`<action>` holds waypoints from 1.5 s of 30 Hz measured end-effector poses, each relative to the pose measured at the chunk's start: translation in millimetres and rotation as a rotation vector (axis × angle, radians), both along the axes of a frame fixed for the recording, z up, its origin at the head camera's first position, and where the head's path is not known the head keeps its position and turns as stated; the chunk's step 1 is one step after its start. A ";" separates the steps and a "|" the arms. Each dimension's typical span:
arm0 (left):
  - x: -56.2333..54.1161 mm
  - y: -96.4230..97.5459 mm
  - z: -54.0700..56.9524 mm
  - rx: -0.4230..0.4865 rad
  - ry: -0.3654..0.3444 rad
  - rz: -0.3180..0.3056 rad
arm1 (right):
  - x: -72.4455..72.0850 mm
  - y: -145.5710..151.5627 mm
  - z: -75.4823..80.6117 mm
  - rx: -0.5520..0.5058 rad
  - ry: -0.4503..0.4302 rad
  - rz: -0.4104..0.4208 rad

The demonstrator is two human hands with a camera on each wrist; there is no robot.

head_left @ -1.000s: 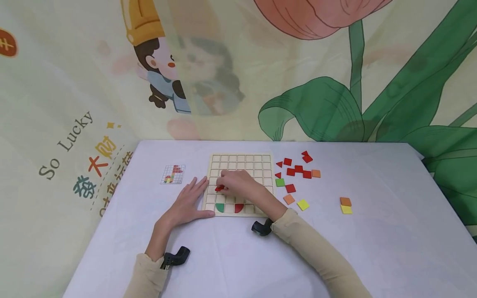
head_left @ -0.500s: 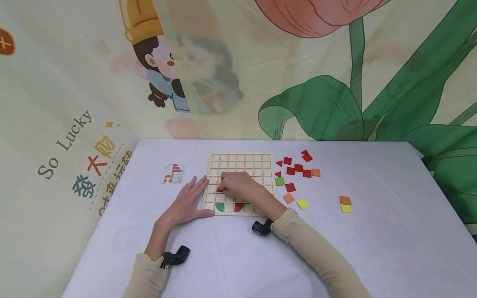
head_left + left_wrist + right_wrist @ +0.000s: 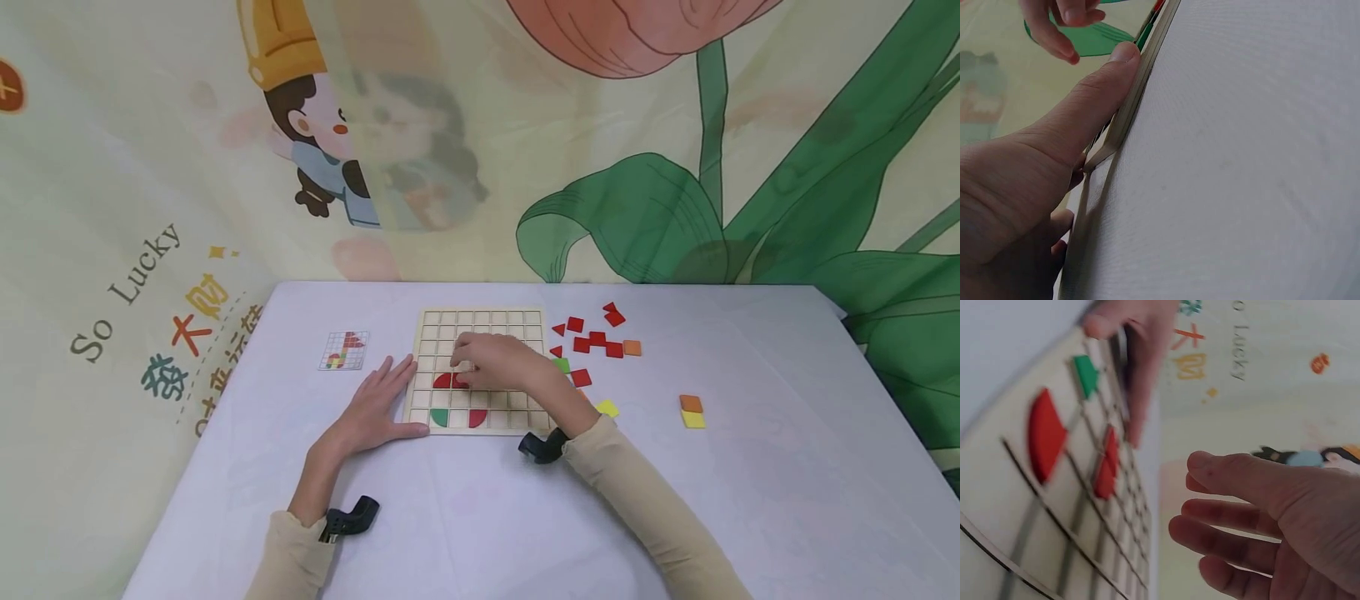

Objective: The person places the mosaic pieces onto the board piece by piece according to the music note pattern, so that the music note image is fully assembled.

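- Pale fabric printed with a large flower, green leaves and a cartoon figure forms the backdrop (image 3: 637, 125), standing behind a table (image 3: 450, 517) covered in white cloth.
- On the table sits a square gridded board (image 3: 482, 318), lying flat between the two hands.
- At its near left corner is the left hand (image 3: 375, 408), its fingers extended and spread toward the left edge, the thumb resting on the near rim.
- Above the board hangs the right hand (image 3: 498, 365), fingers loosely bent and the thumb parted from them, gripping nothing.
- Just beneath its fingertips, two red pieces (image 3: 442, 381) lie side by side on the grid, the right one partly covered in the head view.
- Nearer the front edge lie a green quarter-round piece (image 3: 439, 418) and a red quarter-round piece (image 3: 477, 418), apart from each other.
- Left of the board rests a small pattern card (image 3: 344, 351) showing a coloured grid.
- To the right are scattered red squares (image 3: 614, 350), red triangles (image 3: 558, 330), an orange square (image 3: 632, 347), a green square (image 3: 561, 365) and a yellow square (image 3: 608, 408), the last two partly hidden by the right arm.
- Farther right, an orange tile (image 3: 691, 403) adjoins a yellow tile (image 3: 693, 419).
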State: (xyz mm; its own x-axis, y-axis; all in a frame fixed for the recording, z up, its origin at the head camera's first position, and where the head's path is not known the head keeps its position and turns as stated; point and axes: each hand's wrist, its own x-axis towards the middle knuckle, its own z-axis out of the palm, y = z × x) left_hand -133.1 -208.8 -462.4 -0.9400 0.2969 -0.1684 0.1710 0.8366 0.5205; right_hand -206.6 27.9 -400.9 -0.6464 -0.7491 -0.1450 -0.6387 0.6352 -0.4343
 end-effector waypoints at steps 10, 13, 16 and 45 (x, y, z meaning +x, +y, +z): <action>-0.2 0.1 -1.2 -0.003 0.010 0.002 | -20.0 56.2 31.5 -0.090 0.006 -0.158; 0.0 0.2 -1.1 -0.009 0.012 0.005 | -24.9 70.8 35.3 -0.095 -0.008 -0.215; 0.1 0.4 -0.5 -0.009 0.010 0.006 | -28.6 83.9 36.6 -0.103 -0.017 -0.258; 1.1 1.2 2.3 -0.011 0.020 -0.006 | -58.7 182.4 6.5 0.008 -0.180 -0.690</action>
State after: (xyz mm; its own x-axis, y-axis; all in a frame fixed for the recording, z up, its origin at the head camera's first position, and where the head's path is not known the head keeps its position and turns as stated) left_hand -131.9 -207.6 -460.1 -0.9413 0.3012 -0.1524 0.1869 0.8410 0.5077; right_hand -265.3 210.4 -394.4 -0.9383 -0.1756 -0.2979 -0.0082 0.8725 -0.4885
